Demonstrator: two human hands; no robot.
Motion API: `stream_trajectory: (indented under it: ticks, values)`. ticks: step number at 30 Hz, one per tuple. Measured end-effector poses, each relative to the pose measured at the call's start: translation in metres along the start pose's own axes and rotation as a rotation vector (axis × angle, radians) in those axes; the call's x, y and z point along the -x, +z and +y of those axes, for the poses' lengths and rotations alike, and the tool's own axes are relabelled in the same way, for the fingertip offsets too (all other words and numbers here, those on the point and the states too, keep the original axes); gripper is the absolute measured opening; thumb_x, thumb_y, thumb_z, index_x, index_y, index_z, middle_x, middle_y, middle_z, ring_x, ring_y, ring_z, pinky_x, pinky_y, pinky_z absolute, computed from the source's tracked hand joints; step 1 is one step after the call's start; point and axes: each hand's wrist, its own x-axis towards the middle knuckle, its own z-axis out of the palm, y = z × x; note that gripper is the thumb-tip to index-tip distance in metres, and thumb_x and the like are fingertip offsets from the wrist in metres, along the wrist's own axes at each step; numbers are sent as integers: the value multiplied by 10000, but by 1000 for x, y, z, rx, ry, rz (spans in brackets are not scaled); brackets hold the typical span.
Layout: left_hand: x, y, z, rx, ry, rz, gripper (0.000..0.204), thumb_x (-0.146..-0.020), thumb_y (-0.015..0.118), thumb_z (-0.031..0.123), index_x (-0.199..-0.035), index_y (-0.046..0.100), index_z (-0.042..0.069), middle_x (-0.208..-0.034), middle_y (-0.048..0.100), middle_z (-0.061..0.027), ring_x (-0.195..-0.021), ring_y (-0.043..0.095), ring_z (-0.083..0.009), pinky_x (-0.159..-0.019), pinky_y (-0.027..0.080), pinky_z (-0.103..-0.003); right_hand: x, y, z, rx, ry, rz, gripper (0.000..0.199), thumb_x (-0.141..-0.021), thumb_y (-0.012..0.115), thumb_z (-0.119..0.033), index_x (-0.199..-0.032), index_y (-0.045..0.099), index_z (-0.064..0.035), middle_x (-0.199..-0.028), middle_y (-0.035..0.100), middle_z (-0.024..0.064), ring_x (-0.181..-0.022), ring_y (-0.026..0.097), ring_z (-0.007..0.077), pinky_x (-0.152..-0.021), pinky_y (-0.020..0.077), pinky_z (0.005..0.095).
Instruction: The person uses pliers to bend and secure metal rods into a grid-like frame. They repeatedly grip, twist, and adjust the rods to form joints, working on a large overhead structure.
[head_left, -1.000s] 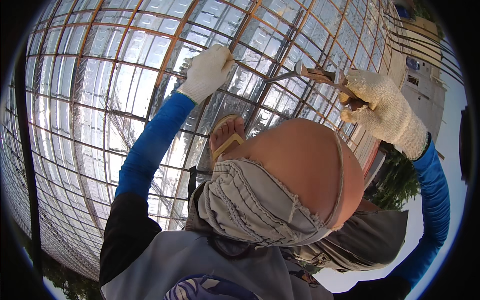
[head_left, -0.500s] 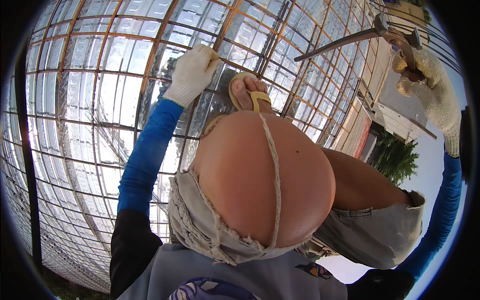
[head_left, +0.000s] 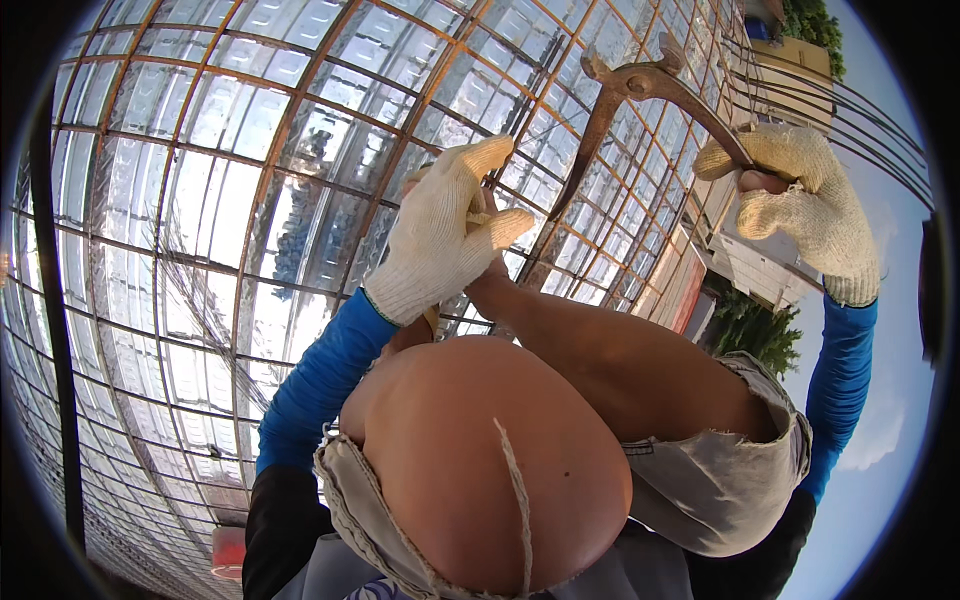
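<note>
Head view: a worker's gloved left hand pinches a joint of the rusty rebar grid, fingers together, while the right hand is clamped on tying pincers raised just beside it; many crossings apparently remain untied.

Bare bent knees fill the lower centre, frayed grey shorts around them. Pale building and green bushes at right, blue sky beyond. Reddish container bottom left.
</note>
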Motion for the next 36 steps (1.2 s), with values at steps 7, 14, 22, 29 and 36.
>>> stream_trajectory:
  ticks: [7,14,22,29,36]
  values:
    - [13,56,32,558,-337,-188,290,-1086,638,261,-1228,639,8,-970,658,-77,-872,634,-138,-789,522,-304,-98,74,6,-182,12,-285,327,-930,782,-236,-1105,759,39,-788,672,45,-727,625,112,-642,511,310]
    - [7,18,40,725,-629,-115,311,-1058,666,305,-1154,658,9,-975,673,-70,-898,652,-154,-767,513,-307,-146,112,-32,94,125,-499,304,-938,687,-237,-1077,741,27,-743,611,24,-693,565,106,-629,464,310]
    - [29,84,-12,324,-583,682,464,-869,861,387,-939,618,-2,-934,647,-146,-988,681,-273,-916,506,-365,-165,98,-22,-276,233,-575,423,-946,711,-284,-1172,760,70,-700,593,-8,-542,485,53,-458,351,248]
    - [25,59,-58,679,-376,39,457,-1045,691,406,-1170,673,-34,-1114,729,-172,-1170,701,-248,-1018,546,-343,-195,119,-9,-206,265,-612,530,-981,738,-418,-1268,734,28,-675,577,-22,-533,497,74,-470,384,277]
    - [23,157,-108,2108,456,500,552,-1153,519,344,-1577,429,2,-1399,647,-175,-1312,661,-283,-1087,596,-362,-200,125,5,-325,295,-481,604,-968,783,-431,-1315,695,55,-829,670,28,-654,585,80,-519,417,262]
